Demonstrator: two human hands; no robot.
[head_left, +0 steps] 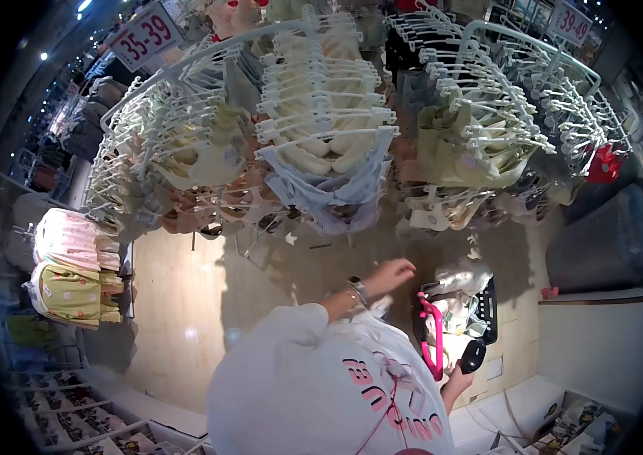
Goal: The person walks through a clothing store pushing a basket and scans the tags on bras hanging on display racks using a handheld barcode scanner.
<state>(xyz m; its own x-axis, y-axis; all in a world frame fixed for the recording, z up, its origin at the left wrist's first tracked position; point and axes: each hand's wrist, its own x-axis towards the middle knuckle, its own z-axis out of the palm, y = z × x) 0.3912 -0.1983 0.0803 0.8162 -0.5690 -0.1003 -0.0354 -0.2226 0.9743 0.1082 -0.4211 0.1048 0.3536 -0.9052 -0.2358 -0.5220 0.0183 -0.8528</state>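
Observation:
My left hand (392,276), with a watch (356,287) and a bracelet on the wrist, reaches across in front of my body. Its fingers stretch toward the basket and hold nothing I can see. My right hand (458,378) grips a black rounded handheld device (474,355) beside the near end of the basket. A black shopping basket (492,311) with a pink handle (435,341) contains pale folded or bundled garments (460,297). Part of my right hand is hidden behind the device and my sleeve.
Racks of baby clothes on white hangers (325,121) stand ahead. Price signs (145,38) hang above them. Pink and green garments (71,243) hang at left. A large grey bin-like container (602,243) stands at right, and trays of packaged goods (71,417) lie behind me.

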